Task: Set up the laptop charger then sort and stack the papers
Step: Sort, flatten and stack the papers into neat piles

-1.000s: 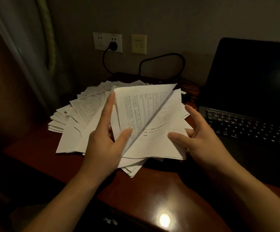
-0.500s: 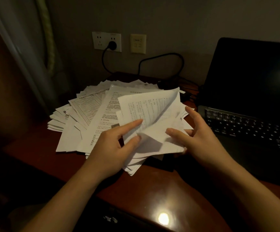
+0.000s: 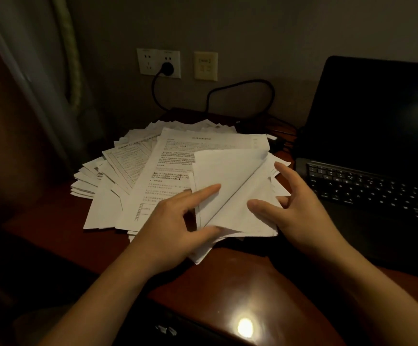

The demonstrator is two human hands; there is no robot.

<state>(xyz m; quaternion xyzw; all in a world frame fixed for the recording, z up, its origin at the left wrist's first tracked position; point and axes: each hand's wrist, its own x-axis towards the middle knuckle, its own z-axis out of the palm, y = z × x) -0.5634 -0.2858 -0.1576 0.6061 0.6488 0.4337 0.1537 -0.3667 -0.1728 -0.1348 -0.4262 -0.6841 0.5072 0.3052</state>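
A loose spread of printed papers (image 3: pixel 128 161) covers the dark red desk (image 3: pixel 228 283). My left hand (image 3: pixel 175 221) pinches a sheet (image 3: pixel 223 171), blank side up, between index finger and thumb, folded over to the left. My right hand (image 3: pixel 300 208) holds the right edge of the small stack (image 3: pixel 248 221) under that sheet, thumb on top. A printed page (image 3: pixel 178 166) lies flat just left of the turned sheet. The black charger plug (image 3: pixel 167 68) sits in the wall socket, and its cable (image 3: pixel 240 83) loops toward the open laptop (image 3: pixel 377 121) on the right.
The laptop's keyboard (image 3: pixel 367 188) lies close to my right hand. A beige switch plate (image 3: pixel 205 66) is beside the socket. A curtain (image 3: pixel 28 71) hangs at the left. A lamp's reflection (image 3: pixel 245 327) shines on the desk's front edge.
My left hand has turned the raised sheet over to the left and lower, so its blank side now faces up. The printed page at left is uncovered. My right hand has barely moved.
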